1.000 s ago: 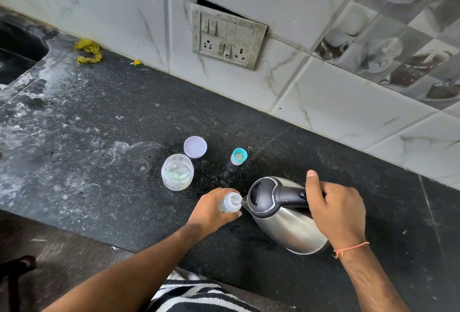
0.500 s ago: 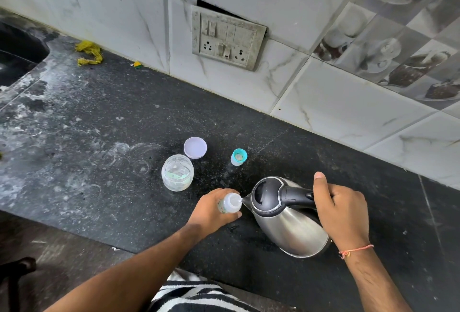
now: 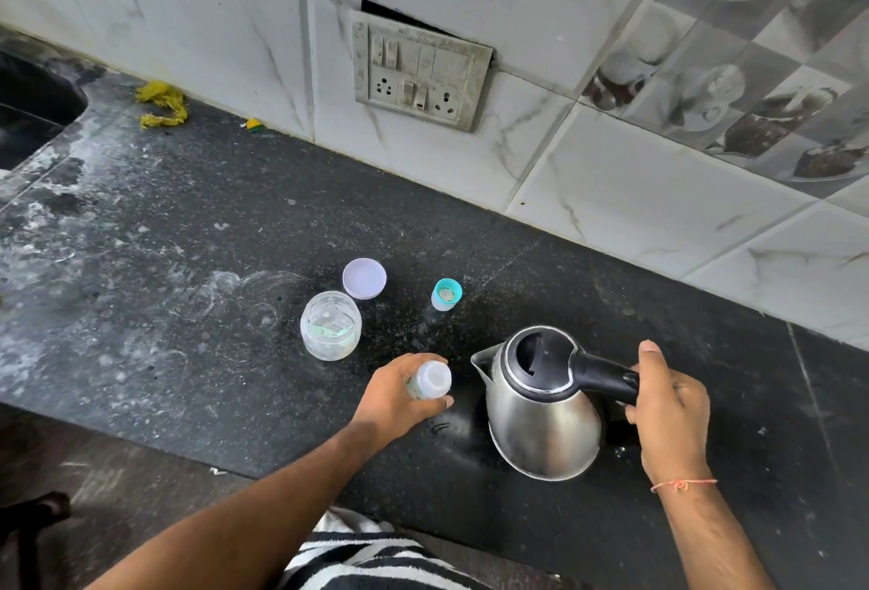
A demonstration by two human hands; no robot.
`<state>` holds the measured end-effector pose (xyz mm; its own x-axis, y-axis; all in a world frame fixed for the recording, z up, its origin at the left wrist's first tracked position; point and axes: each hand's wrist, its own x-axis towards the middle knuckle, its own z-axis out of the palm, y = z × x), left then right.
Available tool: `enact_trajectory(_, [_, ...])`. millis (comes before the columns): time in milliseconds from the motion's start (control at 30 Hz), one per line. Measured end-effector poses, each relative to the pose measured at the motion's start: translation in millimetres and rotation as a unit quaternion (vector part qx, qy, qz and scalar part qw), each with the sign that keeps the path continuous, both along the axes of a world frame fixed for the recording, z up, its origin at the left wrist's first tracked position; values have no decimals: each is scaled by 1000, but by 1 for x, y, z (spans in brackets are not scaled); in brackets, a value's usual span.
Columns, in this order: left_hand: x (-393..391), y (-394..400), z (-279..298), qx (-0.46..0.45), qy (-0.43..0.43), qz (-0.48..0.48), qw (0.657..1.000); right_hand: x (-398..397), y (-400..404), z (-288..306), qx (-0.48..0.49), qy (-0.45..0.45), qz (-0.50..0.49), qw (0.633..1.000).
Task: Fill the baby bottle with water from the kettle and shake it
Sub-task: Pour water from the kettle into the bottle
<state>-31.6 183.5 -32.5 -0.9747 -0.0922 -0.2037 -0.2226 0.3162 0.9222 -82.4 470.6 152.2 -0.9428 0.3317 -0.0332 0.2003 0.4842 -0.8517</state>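
Note:
A small clear baby bottle [image 3: 431,380] stands uncapped on the black counter, and my left hand [image 3: 399,396] grips it around the body. Just to its right is the steel kettle [image 3: 541,420], upright, its spout a little apart from the bottle's mouth. My right hand [image 3: 667,410] grips the kettle's black handle with the thumb raised. The bottle's teal-ringed teat cap [image 3: 446,294] stands behind on the counter.
A clear jar [image 3: 330,325] with its white lid [image 3: 364,278] beside it stands left of the bottle. The tiled wall with a switch plate [image 3: 418,69] runs along the back. A sink [image 3: 28,109] lies far left, with yellow scraps [image 3: 162,105] near it. The counter's front edge [image 3: 188,448] is close to me.
The kettle has tipped back from pouring to upright and shifted right, away from the bottle's mouth. My left hand still holds the bottle in place.

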Motion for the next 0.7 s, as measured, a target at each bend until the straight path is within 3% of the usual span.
enact_trajectory(200, [2,0,-2,1,1,10,1000,-2,15,-29,-133,0,-105,986])
enact_trajectory(700, [1,9,-2,-20,-14,43,999,-3,63,-62,-208,-7,-118,971])
